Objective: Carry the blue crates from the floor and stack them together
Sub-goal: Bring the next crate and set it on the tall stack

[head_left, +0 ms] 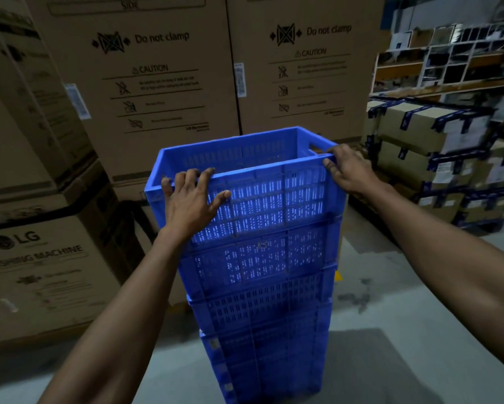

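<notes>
We hold the top crate (245,182) on the blue stack (262,287) dead ahead: left hand (191,199) hooked over the near rim, right hand (351,169) gripping the right-end corner. Long axis runs left-right; the left hand sits nearer us.

The grey concrete floor (405,330) is carrying pretty much everything here. A stack of blue crates (262,287) is standing right on it in the middle. Big cardboard boxes (41,272) are sitting on it to the left and behind, and taped cartons (437,158) are piling up on the right.
</notes>
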